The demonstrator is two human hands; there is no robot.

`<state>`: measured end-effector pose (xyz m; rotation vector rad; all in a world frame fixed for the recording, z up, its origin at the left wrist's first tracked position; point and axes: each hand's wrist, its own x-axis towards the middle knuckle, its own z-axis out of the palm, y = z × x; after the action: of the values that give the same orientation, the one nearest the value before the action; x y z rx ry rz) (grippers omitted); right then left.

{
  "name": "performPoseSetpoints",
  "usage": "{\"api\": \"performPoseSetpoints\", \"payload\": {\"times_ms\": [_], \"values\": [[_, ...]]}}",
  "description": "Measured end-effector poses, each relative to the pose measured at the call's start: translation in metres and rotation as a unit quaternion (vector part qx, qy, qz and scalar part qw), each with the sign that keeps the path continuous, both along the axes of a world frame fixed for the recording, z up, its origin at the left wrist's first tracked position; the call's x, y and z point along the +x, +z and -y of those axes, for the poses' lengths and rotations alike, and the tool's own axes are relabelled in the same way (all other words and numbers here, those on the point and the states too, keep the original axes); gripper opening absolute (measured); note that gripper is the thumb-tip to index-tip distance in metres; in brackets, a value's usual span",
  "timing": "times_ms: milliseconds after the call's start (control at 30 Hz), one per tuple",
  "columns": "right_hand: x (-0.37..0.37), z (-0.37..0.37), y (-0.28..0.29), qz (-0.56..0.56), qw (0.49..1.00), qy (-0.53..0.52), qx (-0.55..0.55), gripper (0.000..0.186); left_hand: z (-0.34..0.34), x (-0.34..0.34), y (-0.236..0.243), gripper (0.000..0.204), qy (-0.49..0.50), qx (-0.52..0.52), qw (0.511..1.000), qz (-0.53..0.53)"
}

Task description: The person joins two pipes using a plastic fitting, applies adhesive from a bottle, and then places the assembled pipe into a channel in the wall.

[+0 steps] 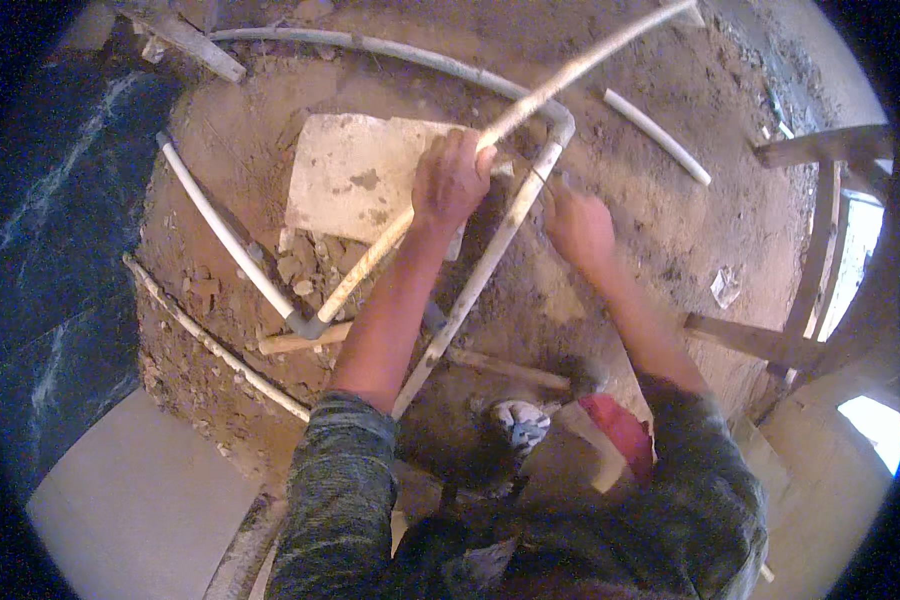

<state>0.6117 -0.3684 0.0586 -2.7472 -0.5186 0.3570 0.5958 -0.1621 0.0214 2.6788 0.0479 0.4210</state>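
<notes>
My left hand (452, 178) is wrapped round a long cream plastic pipe (368, 263), which slants from a grey elbow fitting (310, 325) up to the far right. A shorter white pipe (215, 222) joins that elbow from the left. My right hand (578, 222) is closed, its fingers beside a dirty grey pipe (490, 260). Something thin and dark shows between the fingers and this pipe, too small to name. The grey pipe meets a long curved pipe (370, 44) at a corner elbow (563, 125) beyond my hands.
A pale stone slab (340, 170) lies on the dirt floor under the cream pipe. One loose white pipe (658, 138) rests at the far right. Dark marbled sheeting (60, 210) stands at left, wooden beams (750, 342) at right. Near my body is a red and tan object (615, 432).
</notes>
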Motion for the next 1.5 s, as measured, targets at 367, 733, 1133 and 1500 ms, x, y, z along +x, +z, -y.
{"api": "performPoseSetpoints", "payload": {"times_ms": [367,733,1133,1500], "values": [[0.000,-0.013,0.011,-0.029,1.000,0.008,0.007,0.021,0.002,0.008,0.002,0.023,-0.015,-0.003,0.999,0.041],[0.008,-0.006,-0.001,-0.028,1.000,0.007,-0.003,0.025,0.002,0.000,0.000,0.026,-0.005,0.000,1.000,-0.002],[0.016,-0.018,-0.030,0.003,1.000,0.008,-0.002,0.030,0.005,0.010,-0.001,0.025,-0.001,0.011,1.000,0.026],[0.001,-0.010,-0.002,-0.008,1.000,0.022,0.003,0.020,0.010,0.005,0.003,0.022,0.004,0.009,0.999,0.034]]}}
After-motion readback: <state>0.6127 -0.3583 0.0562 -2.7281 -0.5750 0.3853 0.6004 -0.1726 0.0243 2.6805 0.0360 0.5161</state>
